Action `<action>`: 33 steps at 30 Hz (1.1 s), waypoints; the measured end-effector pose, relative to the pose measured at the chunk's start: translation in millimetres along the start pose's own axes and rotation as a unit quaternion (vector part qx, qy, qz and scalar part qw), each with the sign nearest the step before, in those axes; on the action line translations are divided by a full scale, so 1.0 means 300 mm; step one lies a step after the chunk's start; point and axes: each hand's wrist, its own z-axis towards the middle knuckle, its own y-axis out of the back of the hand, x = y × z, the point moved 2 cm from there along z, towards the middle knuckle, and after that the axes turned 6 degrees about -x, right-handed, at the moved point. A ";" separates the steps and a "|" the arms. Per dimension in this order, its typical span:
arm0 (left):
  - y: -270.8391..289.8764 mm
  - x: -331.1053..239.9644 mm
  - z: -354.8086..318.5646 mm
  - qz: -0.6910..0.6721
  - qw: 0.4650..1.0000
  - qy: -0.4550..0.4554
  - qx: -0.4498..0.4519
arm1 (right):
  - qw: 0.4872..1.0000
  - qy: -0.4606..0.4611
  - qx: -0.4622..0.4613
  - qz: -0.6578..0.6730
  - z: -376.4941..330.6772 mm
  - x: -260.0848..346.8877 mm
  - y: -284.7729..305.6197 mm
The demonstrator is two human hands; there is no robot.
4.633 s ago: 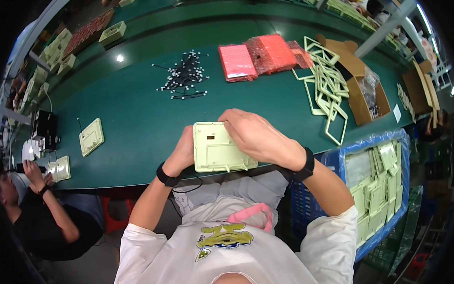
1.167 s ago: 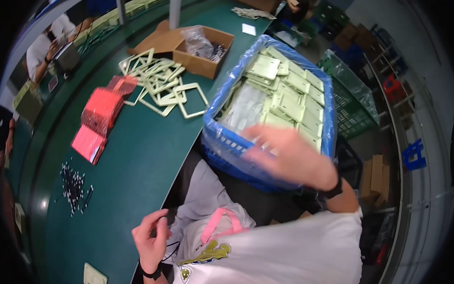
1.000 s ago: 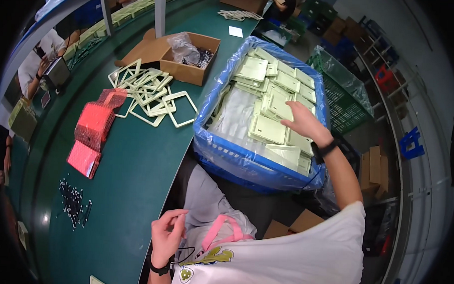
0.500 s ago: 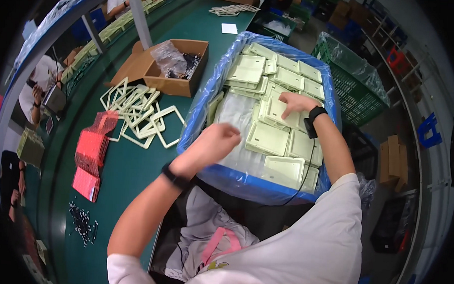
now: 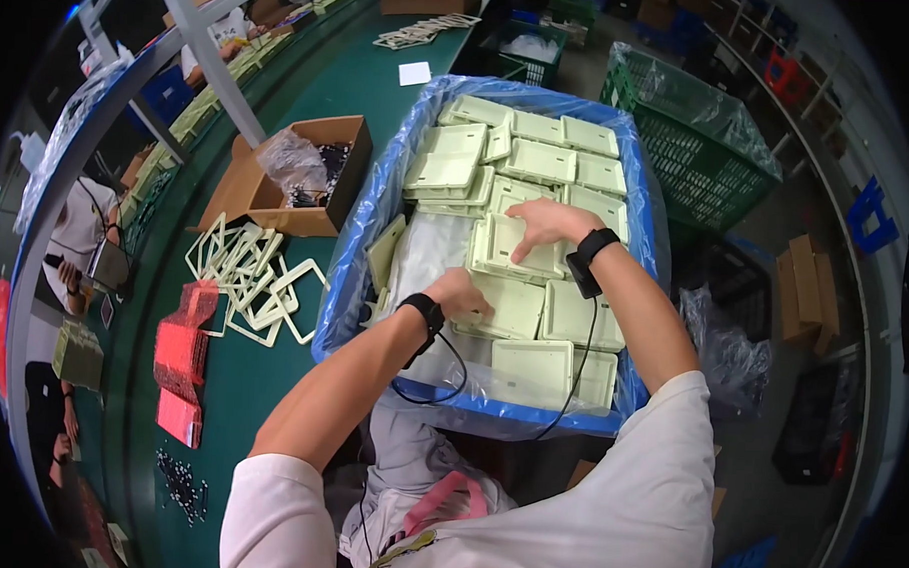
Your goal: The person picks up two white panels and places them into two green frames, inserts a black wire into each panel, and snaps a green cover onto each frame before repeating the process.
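Inside a blue crate (image 5: 641,252) lined with clear plastic lie several stacks of pale green, shallow rectangular plastic housings (image 5: 511,306). My right hand (image 5: 555,223), wearing a black wrist strap, rests over a housing (image 5: 503,248) in the middle stack. Its thumb and fingers are spread apart. Lower and to the left, my left hand (image 5: 456,292) is at the left edge of a stack. Those fingers are curled and their tips are partly hidden. A black band with a cable (image 5: 465,359) circles the left wrist.
On the green bench (image 5: 261,377) at left lie loose pale frames (image 5: 259,277), red bubble-wrap packs (image 5: 182,360) and small dark parts (image 5: 181,487). An open cardboard box (image 5: 318,174) stands behind them. A green crate (image 5: 680,142) is at right. Other people work across the bench.
My left hand has moved from above the plastic liner to the edge of the housings. The right hand stays over the middle stack. The whole view has shifted slightly.
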 end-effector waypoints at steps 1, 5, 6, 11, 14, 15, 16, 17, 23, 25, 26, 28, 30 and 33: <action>0.015 -0.011 -0.003 0.021 0.999 0.023 0.009 | 1.000 -0.006 0.002 0.005 -0.002 -0.009 0.000; 0.057 -0.054 -0.043 0.005 0.996 0.094 0.005 | 0.999 0.012 -0.032 0.024 -0.013 -0.033 0.004; 0.068 -0.051 -0.047 -0.014 0.993 0.118 -0.007 | 0.999 0.008 -0.036 0.039 -0.013 -0.038 0.000; 0.098 -0.022 -0.057 -0.167 0.981 0.094 0.001 | 0.989 0.040 -0.079 0.119 0.025 -0.097 -0.039; 0.196 -0.002 -0.103 -0.224 0.969 0.102 0.001 | 0.982 0.059 -0.079 0.162 0.035 -0.073 -0.049; 0.232 0.004 -0.119 -0.223 0.969 0.104 0.001 | 0.980 0.058 -0.062 0.178 0.033 -0.059 -0.046; 0.273 0.013 -0.136 -0.213 0.970 0.113 -0.016 | 0.978 0.056 -0.046 0.194 0.030 -0.046 -0.046; 0.323 0.021 -0.168 -0.202 0.971 0.124 -0.036 | 0.978 0.059 -0.045 0.197 0.035 -0.039 -0.051; 0.548 -0.008 -0.272 -0.246 0.963 0.069 -0.087 | 0.960 0.067 -0.066 0.264 0.031 -0.078 -0.056; 0.580 -0.051 -0.288 -0.327 0.942 0.020 -0.075 | 0.965 0.056 -0.064 0.247 0.023 -0.070 -0.065; 0.575 -0.053 -0.284 -0.326 0.942 0.022 -0.079 | 0.974 0.054 -0.091 0.200 0.018 -0.038 -0.071; 0.514 -0.058 -0.215 -0.337 0.937 0.038 -0.082 | 0.983 0.054 -0.146 0.100 0.020 0.003 -0.066; 0.403 -0.047 -0.088 -0.387 0.920 0.045 -0.042 | 0.977 0.053 -0.167 0.120 0.028 -0.032 -0.074; 0.288 -0.046 0.051 -0.381 0.921 0.045 -0.058 | 0.964 0.052 -0.209 0.157 0.008 -0.114 -0.051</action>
